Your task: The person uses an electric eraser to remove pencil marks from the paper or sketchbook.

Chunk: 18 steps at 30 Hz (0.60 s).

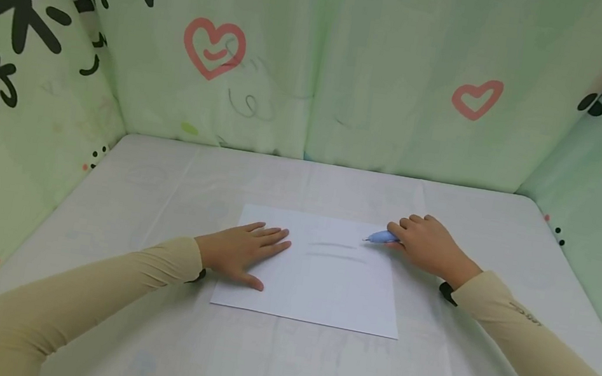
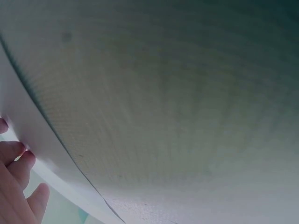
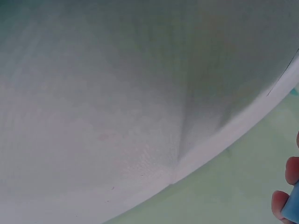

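A white sheet of paper [image 1: 321,293] lies on the white-covered table, with two faint grey lines drawn across its upper middle. My left hand [image 1: 248,250] rests on the paper's left side, fingers spread and straight. In the left wrist view, the fingers [image 2: 18,175] of this hand show at the lower left by the paper's edge. My right hand [image 1: 431,245] grips a light blue pen [image 1: 383,237] over the paper's upper right corner, its tip pointing left. Whether the tip touches the sheet I cannot tell. The right wrist view catches only fingertips and part of the blue pen [image 3: 292,205].
The white table cover [image 1: 185,352] has creases and runs on all sides of the paper. Pale green curtains [image 1: 378,128] with hearts and black characters enclose the table at the back, left and right. Dark bands show at both wrists under beige sleeves.
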Motion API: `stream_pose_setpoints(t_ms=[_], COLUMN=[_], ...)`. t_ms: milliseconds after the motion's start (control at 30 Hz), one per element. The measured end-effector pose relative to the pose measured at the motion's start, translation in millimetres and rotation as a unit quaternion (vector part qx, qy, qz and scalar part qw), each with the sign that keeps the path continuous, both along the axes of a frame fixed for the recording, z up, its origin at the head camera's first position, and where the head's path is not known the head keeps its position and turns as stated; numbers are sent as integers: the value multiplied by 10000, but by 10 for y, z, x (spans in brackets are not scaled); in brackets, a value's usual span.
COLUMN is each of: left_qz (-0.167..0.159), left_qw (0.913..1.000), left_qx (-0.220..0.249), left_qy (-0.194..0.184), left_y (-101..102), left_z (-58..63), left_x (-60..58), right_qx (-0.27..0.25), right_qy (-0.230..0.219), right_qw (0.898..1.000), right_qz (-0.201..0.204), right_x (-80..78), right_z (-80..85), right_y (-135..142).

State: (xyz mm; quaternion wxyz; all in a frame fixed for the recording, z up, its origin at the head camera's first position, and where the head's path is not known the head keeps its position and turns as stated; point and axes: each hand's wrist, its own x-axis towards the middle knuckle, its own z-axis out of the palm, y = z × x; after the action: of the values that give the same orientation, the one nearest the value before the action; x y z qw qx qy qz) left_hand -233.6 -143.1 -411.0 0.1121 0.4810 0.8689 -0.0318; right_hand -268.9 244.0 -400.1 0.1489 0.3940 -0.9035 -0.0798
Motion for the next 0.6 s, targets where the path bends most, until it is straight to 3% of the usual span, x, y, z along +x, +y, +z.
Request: stream_pose_setpoints(t_ms=[600], left_qz=[-31], left_qw=[10000], left_qx=[13], left_qy=[63], left_y=[2], left_z=[-7], left_x=[1], right_qx=[83], right_qy=[88], right_qw=[9986], right_qz=[509], right_x=[-62], right_z=[39], right_y=[-18])
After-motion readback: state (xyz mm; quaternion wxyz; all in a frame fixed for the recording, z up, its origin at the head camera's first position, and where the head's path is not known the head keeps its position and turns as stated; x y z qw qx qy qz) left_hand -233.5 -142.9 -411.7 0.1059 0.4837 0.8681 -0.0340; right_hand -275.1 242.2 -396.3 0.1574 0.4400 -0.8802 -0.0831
